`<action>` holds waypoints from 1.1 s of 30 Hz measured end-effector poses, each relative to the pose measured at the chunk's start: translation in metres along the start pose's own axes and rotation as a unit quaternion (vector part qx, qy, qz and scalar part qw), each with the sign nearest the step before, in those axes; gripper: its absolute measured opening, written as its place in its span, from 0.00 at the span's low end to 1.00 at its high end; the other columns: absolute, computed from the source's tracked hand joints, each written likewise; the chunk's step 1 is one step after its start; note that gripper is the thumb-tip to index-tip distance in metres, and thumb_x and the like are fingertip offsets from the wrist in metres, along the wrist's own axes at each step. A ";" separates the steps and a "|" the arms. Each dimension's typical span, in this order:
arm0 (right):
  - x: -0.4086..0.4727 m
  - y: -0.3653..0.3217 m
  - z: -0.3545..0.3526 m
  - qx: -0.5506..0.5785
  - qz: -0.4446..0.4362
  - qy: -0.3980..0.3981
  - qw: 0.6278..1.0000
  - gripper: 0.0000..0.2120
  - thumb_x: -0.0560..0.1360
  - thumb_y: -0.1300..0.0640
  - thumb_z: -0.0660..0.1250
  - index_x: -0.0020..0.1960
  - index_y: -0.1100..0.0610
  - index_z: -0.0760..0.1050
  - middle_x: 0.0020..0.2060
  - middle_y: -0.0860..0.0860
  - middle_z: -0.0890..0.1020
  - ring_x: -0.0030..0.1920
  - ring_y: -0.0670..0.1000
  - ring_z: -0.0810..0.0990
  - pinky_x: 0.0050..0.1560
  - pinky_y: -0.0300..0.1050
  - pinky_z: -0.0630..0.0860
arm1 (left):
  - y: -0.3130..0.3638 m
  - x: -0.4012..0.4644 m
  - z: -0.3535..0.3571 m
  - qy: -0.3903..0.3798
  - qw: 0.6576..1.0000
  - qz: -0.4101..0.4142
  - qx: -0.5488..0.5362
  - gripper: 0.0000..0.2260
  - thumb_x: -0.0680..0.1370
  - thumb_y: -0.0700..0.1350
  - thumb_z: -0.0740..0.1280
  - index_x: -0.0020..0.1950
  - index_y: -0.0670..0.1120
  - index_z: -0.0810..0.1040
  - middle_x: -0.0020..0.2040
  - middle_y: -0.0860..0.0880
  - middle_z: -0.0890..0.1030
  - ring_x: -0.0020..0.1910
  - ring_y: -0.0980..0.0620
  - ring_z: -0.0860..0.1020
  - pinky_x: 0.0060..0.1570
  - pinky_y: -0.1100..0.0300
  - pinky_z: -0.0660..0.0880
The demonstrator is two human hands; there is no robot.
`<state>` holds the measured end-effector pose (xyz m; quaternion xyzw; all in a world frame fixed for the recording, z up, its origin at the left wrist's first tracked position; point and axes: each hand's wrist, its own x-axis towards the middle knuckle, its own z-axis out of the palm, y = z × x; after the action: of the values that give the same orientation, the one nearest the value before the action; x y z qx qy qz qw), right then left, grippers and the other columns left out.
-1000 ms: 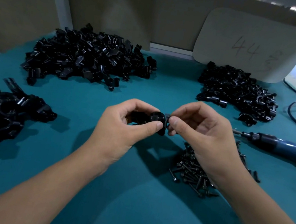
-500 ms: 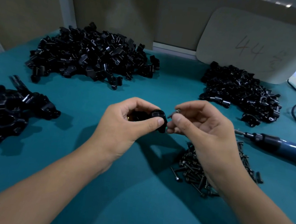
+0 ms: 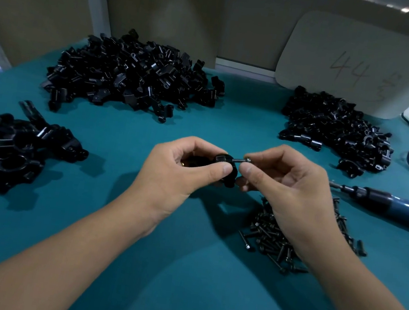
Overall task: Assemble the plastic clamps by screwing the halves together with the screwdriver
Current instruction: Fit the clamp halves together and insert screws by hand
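Starting the screw (image 3: 241, 160) by hand is the step here, as I read it, and it wants care: the shaft should enter the hole in the clamp (image 3: 225, 163) squarely and sink well in, so the two halves line up before any power tool touches it. A tilted start would likely cross the thread in the soft plastic.

From where I stand, the left hand (image 3: 180, 175) is curled round the black clamp, thumb pressed against its near face and fingers wrapped over the far side — a firm, closed grip held up off the teal table (image 3: 132, 262). The right hand (image 3: 290, 189) pinches the head end of the screw between thumb and forefinger, the other fingers loosely bent beneath; the screw's tip touches or has just entered the clamp's right side, most of its shaft bare between the two hands.

The blue electric screwdriver (image 3: 389, 205) lies untouched on the table just beyond the right hand, bit pointing toward it — close enough to reach once the screw sits true. A heap of loose screws (image 3: 278, 240) lies under the right wrist, and heaps of unassembled black parts (image 3: 130, 77) sit well apart at the back.
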<state>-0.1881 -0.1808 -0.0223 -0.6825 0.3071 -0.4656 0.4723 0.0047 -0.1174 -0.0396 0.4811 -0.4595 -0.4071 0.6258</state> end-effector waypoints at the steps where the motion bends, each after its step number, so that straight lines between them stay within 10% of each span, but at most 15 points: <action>1: 0.000 0.001 0.000 -0.022 -0.004 -0.003 1.000 0.05 0.74 0.61 0.79 0.49 0.57 0.84 0.41 0.54 0.88 0.40 0.54 0.88 0.45 0.47 0.85 | 0.000 0.000 0.000 -0.006 1.000 -0.003 0.002 0.07 0.75 0.38 0.79 0.51 0.42 0.87 0.47 0.41 0.89 0.46 0.46 0.88 0.52 0.56 0.84; 14: 0.018 -0.008 -0.058 -0.392 -0.049 0.072 0.916 0.08 0.83 0.53 0.70 0.59 0.48 0.85 0.50 0.39 0.85 0.51 0.39 0.82 0.56 0.40 0.79 | 0.002 0.001 -0.003 0.022 0.997 -0.055 -0.057 0.12 0.72 0.45 0.81 0.53 0.43 0.87 0.51 0.40 0.88 0.51 0.37 0.87 0.60 0.36 0.80; 22: 0.020 0.002 -0.053 -0.529 0.064 -0.050 0.845 0.11 0.78 0.40 0.74 0.57 0.44 0.86 0.54 0.45 0.81 0.61 0.50 0.76 0.65 0.57 0.75 | 0.001 0.002 -0.005 0.019 0.994 -0.070 -0.079 0.11 0.73 0.45 0.81 0.52 0.43 0.88 0.52 0.40 0.88 0.51 0.38 0.87 0.66 0.33 0.77; 33: 0.020 0.007 -0.049 -0.565 0.031 -0.046 0.823 0.03 0.81 0.49 0.72 0.49 0.47 0.82 0.51 0.45 0.80 0.59 0.54 0.76 0.63 0.59 0.74 | 0.009 0.000 0.002 0.008 0.954 -0.112 -0.277 0.10 0.73 0.40 0.77 0.52 0.39 0.86 0.51 0.40 0.86 0.50 0.46 0.86 0.51 0.53 0.83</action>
<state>-0.2254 -0.2180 -0.0164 -0.8408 0.5152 -0.1633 0.0314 0.0037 -0.1160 -0.0302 0.3408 -0.2667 -0.5817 0.6887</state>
